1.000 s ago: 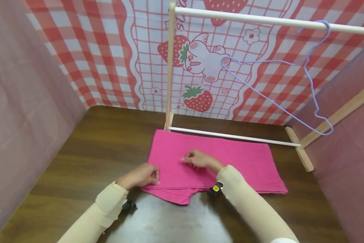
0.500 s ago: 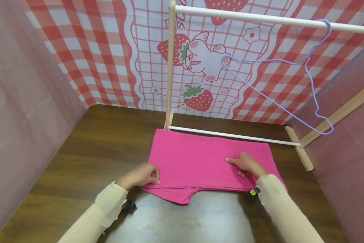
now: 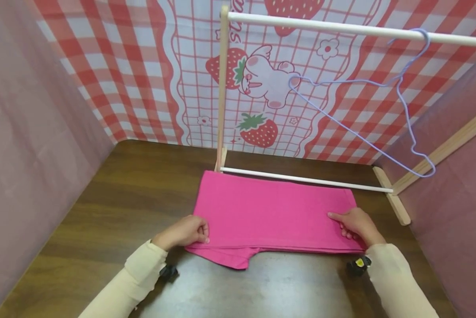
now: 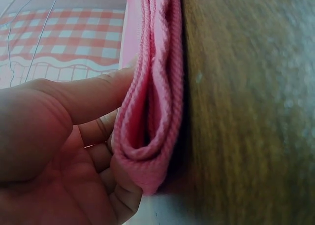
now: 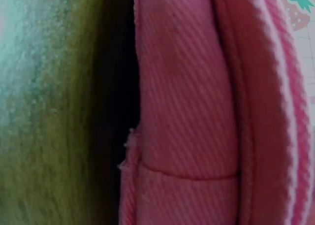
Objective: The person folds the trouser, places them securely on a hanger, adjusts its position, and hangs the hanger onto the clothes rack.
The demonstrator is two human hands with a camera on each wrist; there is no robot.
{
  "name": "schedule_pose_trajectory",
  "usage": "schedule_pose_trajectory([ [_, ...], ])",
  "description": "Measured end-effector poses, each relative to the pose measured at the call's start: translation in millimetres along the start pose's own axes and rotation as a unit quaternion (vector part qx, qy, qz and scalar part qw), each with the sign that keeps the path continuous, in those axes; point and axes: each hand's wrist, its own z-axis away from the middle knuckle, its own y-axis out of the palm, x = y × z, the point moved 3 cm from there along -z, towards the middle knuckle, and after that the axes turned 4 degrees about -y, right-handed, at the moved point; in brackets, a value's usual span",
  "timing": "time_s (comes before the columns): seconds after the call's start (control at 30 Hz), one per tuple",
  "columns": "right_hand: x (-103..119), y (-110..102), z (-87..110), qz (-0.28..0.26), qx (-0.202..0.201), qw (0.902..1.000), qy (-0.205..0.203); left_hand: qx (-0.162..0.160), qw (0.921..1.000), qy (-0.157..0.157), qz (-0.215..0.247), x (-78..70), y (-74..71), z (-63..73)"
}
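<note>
Folded pink pants (image 3: 270, 212) lie flat in the head view, with a small flap of the same cloth sticking out at the near left. At their near left corner my left hand (image 3: 188, 230) pinches the folded edge; the left wrist view shows the thumb (image 4: 101, 94) against the cloth and curled fingers at the fold's end. My right hand (image 3: 357, 225) is over the right end of the pants, one digit pointing left and the others loosely curled. Stacked pink layers (image 5: 187, 97) fill the right wrist view, where the hand itself is hidden.
Behind the pants stands a rack with a white top rail (image 3: 341, 28) and a white bottom bar (image 3: 301, 179). A lilac wire hanger (image 3: 353, 128) hangs from the top rail. Strawberry-print checked cloth (image 3: 142, 79) covers the back; the brown table (image 3: 115, 207) lies below.
My right hand has slid from the middle of the pink pants to their right end. The left hand has stayed at the near left corner, and the pants lie as before.
</note>
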Motion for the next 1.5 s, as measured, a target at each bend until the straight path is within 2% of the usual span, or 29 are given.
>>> schedule_pose_trajectory([
  [0.1, 2, -5, 5.4, 0.051, -0.038, 0.998, 0.001, -0.001, 1.0, -0.002, 0.004, 0.4, 0.3, 0.6],
  [0.2, 5, -10, 10.7, 0.102, -0.075, 0.992, 0.005, -0.003, 1.0, -0.002, 0.007, 0.8, -0.2, 0.6],
  [0.3, 7, -13, 13.0, 0.117, -0.086, 0.9894, 0.008, -0.006, 0.9999, 0.004, 0.007, 1.3, -1.0, 0.7],
  [0.6, 1, -17, 12.2, 0.097, -0.081, 0.992, -0.001, -0.028, 0.9985, 0.019, 0.044, 5.3, -3.1, 1.3],
  [0.77, -3, -19, 13.4, 0.087, -0.09, 0.992, -0.008, -0.062, 0.9969, 0.019, 0.045, 7.6, -11.2, 1.0],
  [0.9, -3, -21, 12.9, 0.073, -0.091, 0.9928, -0.026, -0.107, 0.9934, -0.022, 0.034, 11.2, -22.0, 0.5],
  [1.0, -2, -23, 12.3, 0.058, -0.082, 0.9947, -0.019, -0.14, 0.9881, -0.058, 0.029, 15.3, -28.9, -1.0],
  [1.17, -1, -24, 13.2, 0.078, -0.086, 0.993, -0.022, -0.175, 0.9794, -0.096, 0.034, 22.6, -37.7, -5.8],
  [1.33, -1, -24, 16.2, 0.104, -0.106, 0.9886, -0.025, -0.186, 0.9745, -0.116, 0.048, 29.1, -43.7, -11.5],
  [1.5, -1, -21, 19.6, 0.092, -0.098, 0.9909, -0.008, -0.178, 0.9731, -0.129, 0.069, 33.9, -45.5, -15.2],
])
